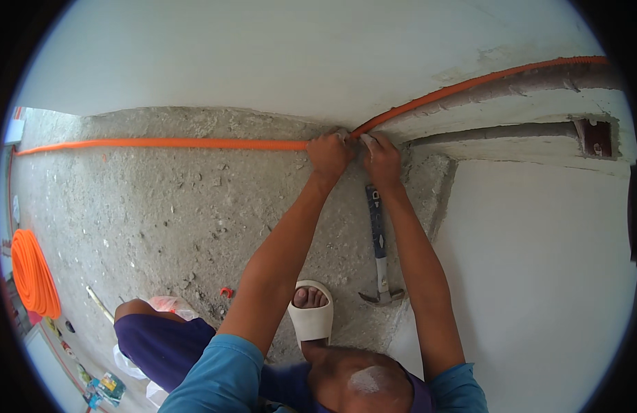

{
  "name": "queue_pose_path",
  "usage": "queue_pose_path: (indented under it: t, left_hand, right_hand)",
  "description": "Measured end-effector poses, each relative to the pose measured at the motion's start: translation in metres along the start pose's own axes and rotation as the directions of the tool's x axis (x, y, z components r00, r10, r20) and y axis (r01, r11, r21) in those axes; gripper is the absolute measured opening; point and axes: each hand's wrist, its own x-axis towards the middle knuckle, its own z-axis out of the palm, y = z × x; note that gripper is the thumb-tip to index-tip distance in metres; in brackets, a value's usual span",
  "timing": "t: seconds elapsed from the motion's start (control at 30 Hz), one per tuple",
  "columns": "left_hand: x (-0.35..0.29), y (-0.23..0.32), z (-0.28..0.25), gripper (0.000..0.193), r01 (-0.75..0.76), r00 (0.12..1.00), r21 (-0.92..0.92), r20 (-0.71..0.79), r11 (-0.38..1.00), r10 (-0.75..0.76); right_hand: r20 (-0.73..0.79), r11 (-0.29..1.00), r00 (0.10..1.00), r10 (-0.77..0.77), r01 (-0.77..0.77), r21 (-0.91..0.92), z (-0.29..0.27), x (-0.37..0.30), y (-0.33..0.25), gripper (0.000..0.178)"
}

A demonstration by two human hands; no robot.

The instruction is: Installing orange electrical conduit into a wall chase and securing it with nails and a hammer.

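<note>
An orange corrugated conduit [215, 144] runs along the floor at the foot of the wall, then bends upward at the corner and follows a groove in the wall on the right. My left hand [329, 157] is closed round the conduit just left of the bend. Right beside it, my right hand [382, 158] grips the conduit at the bend, its fingers partly hiding the pipe. Below my right hand a hammer [378, 234] with a dark blue handle lies on the floor, its metal head toward me.
A chiselled groove [497, 133] leads to a dark red wall box [597, 138] at the right. On the far left lies a coil of orange conduit [35, 274]. Rubble covers the concrete floor [146, 227], with a small red clip [226, 292] near my left arm. Plastic bags [172, 306] lie by my knee.
</note>
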Motion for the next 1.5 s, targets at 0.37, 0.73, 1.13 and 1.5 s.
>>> queue_pose_path:
  t: [0.37,0.73,1.13,1.5]
  left_hand:
    - [0.004,0.003,-0.001,0.016,0.004,1.0,-0.004,0.022,1.0,-0.004]
    - [0.006,0.011,0.004,0.015,0.108,0.993,-0.072,0.064,0.992,-0.103]
    - [-0.003,0.003,0.013,0.011,-0.044,0.996,-0.088,-0.083,0.995,0.036]
    - [-0.018,0.02,0.016,0.018,0.116,0.98,-0.353,-0.111,0.928,-0.165]
  right_hand:
    - [0.019,1.0,1.0,0.006,-0.007,0.023,-0.005,0.009,-0.002,0.021]
    - [-0.021,0.988,0.999,-0.05,0.052,0.143,-0.007,0.0,0.006,0.018]
    - [0.127,0.995,0.992,0.025,-0.037,0.093,-0.006,0.017,0.006,0.02]
    - [0.074,0.997,0.996,0.043,-0.038,-0.066,-0.008,0.026,-0.006,0.012]
